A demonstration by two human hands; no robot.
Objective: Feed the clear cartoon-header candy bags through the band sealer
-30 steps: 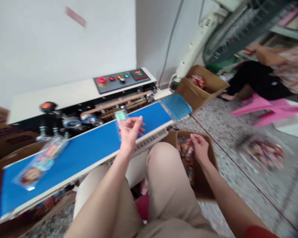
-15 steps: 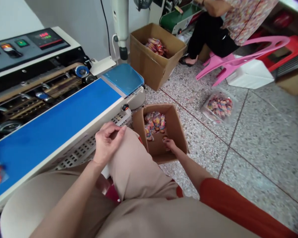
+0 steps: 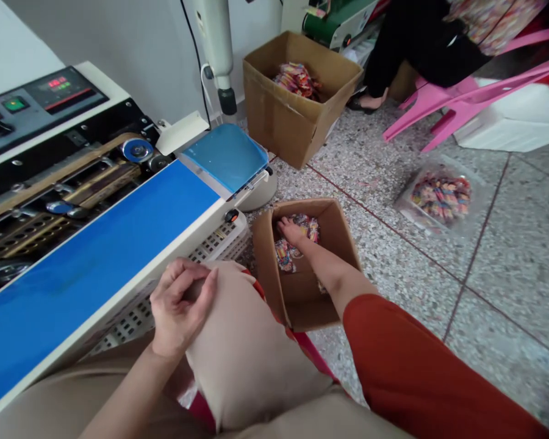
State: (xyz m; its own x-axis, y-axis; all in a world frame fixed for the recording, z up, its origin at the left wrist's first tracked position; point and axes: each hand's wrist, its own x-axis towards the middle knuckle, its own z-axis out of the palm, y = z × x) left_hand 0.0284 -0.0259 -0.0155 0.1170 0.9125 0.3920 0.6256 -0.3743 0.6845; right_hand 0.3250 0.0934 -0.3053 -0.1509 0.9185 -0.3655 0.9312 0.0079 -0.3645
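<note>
My right hand [image 3: 291, 231] reaches down into a cardboard box [image 3: 267, 268] on the floor. Its fingers are spread over small, colourful, clear-wrapped packets [image 3: 284, 256] that lie loosely piled toward the box's far left side; the hand covers part of the pile. Another packet is partly visible beside my forearm. My left hand [image 3: 179, 305] rests against my raised knee, fingers curled and thumb close to the forefinger, with nothing seen in it.
A sealing machine with a blue conveyor belt [image 3: 119, 244] runs along my left, above a white plastic basket [image 3: 222, 239]. A larger box [image 3: 274, 125] of packets stands beyond. A clear bag of packets [image 3: 441, 196] lies on the floor, near a pink chair [image 3: 466, 100] and a seated person.
My right hand has moved from the box's near right part to the pile at its far left. My left hand stays at the knee. The view has shifted a little.
</note>
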